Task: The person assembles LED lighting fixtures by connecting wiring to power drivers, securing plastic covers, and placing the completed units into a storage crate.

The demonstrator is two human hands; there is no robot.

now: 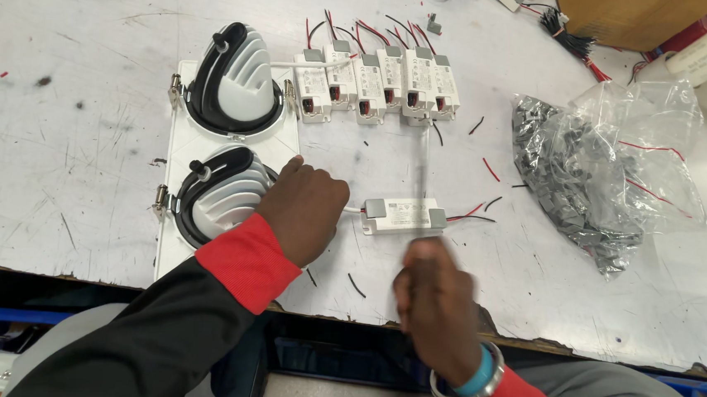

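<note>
Desk [59,145]: scratched white surface, its near edge running along the bottom of the view.
Lamp plate [182,141]: white twin-downlight fitting toward the desk's left side, two ribbed white lamp heads in black rings, one behind the other.
Left hand [303,207]: rests palm down on the near lamp head [221,197], fingers curled over its right rim; whether it truly clamps the lamp cannot be told.
Driver row [378,84]: six small white driver boxes side by side near the far edge, red and black leads pointing away.
Single driver [402,214]: white box lying alone near the desk's middle, just right of the left hand, red and black wires at its right end.
Right hand [438,300]: blurred, at the near edge, fingers clenched around a thin tool [423,174] whose shaft rises over the single driver.
Bag [595,178]: clear plastic, full of small grey parts, toward the right edge.
</note>
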